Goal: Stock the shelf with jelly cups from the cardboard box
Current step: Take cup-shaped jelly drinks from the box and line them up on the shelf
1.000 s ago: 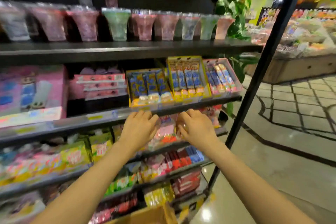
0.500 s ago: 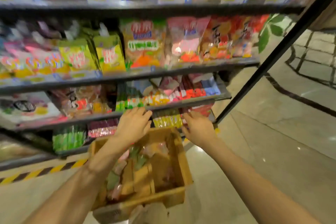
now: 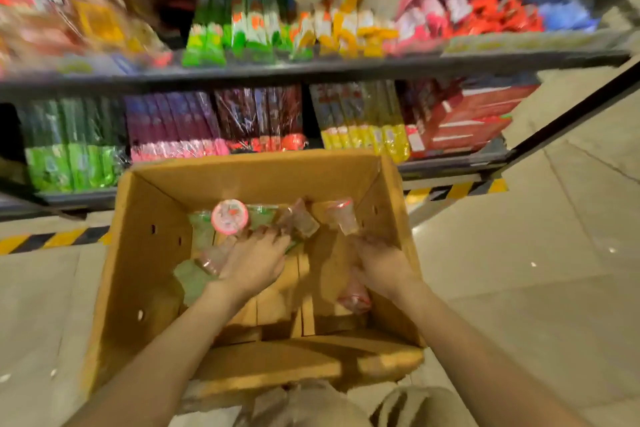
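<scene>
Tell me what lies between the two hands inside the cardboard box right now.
In the head view, bare cardboard floor flaps lie between the left hand and right hand; no jelly cup sits in that stretch.

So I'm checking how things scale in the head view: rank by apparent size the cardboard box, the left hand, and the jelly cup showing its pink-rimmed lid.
1. cardboard box, by far the largest.
2. left hand.
3. pink-rimmed jelly cup, smallest; it lies farther from the camera than the hand, so their real gap is unsure.
</scene>
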